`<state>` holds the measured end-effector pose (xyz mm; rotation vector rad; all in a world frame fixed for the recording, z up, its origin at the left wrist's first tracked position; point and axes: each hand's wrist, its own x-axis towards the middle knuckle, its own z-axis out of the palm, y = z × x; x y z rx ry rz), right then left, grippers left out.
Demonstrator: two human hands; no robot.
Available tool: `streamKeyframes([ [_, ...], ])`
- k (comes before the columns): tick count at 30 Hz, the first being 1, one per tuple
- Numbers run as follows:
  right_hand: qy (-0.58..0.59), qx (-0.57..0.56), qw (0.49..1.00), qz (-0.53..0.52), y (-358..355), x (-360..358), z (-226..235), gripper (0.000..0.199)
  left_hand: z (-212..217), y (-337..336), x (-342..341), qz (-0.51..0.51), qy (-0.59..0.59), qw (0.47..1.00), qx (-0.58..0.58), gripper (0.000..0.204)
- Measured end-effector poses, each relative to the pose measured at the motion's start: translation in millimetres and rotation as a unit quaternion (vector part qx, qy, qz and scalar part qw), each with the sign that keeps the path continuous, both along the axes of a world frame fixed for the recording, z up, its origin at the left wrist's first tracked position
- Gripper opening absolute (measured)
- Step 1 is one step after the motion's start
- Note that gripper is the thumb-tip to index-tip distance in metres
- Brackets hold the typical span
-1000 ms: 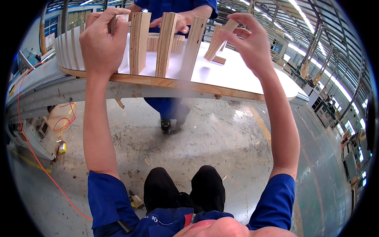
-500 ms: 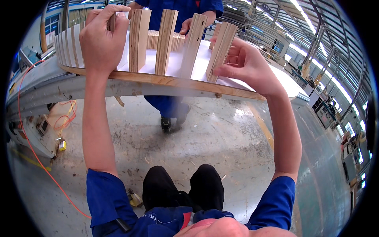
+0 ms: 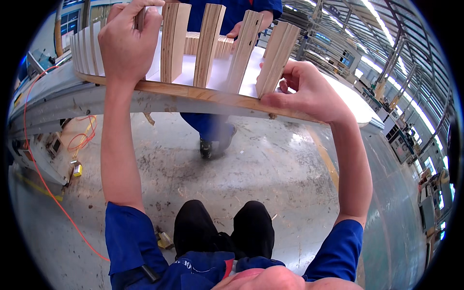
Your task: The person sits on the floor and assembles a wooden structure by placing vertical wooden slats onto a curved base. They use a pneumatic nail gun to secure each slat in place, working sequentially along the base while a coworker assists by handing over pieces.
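I see the concrete floor (image 3: 270,159) filling most of the view, grey and stained. Above it runs a long grey metal bench frame (image 3: 63,104), with a red cable (image 3: 36,159) looping down its left side to the floor. On the frame lies a curved plywood base board (image 3: 203,94), its layered edge facing me. A white sheet (image 3: 217,72) covers the surface behind it.

A row of upright plywood slats stands along the board's near edge. Counting from the centre I note a second slat (image 3: 174,41), a third slat (image 3: 209,43), a fourth slat (image 3: 245,50) and the rightmost slat (image 3: 276,58), each tilted slightly outward like a fan. Thinner slats (image 3: 87,50) continue at the far left.

A co-worker in blue clothing (image 3: 212,123) stands on the opposite side; one hand of theirs (image 3: 237,31) rests on a wood stack (image 3: 220,46) beyond the slats.

My left hand (image 3: 128,46) is clenched around the leftmost slat (image 3: 140,19), fingers wrapped over its top, wrist above the board edge. My right hand (image 3: 309,89) grasps the rightmost slat at its base, thumb pressing the near face where the slat meets the board, fingers curled behind it
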<state>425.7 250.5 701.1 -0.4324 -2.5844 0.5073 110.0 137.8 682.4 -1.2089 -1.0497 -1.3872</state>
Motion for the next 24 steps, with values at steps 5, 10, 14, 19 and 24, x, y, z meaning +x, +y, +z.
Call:
streamKeyframes([
  [5, -0.034, 0.019, 0.999, 0.012, -1.6, -2.5, 7.9, 0.055, 0.5, -0.3, -1.8, 0.005, 0.004, 1.000, -0.003, 0.020],
  [10, -0.021, -0.013, 1.000, -0.010, -3.6, -3.4, 1.1, 0.051, 0.5, -0.2, -1.4, 0.007, 0.001, 1.000, 0.000, 0.020],
  [14, -0.005, -0.012, 1.000, -0.005, -5.0, -3.2, -1.9, 0.055, 0.3, 0.2, -1.3, 0.004, 0.011, 1.000, 0.001, 0.020],
  [19, -0.015, -0.001, 1.000, -0.024, -3.9, 1.2, -0.9, 0.054, 1.3, -0.3, -2.5, 0.004, 0.012, 1.000, -0.001, 0.020],
  [24, -0.005, 0.006, 1.000, 0.001, -8.2, -2.3, -1.3, 0.054, -0.3, 1.4, -3.5, 0.003, 0.019, 1.000, 0.009, 0.020],
])
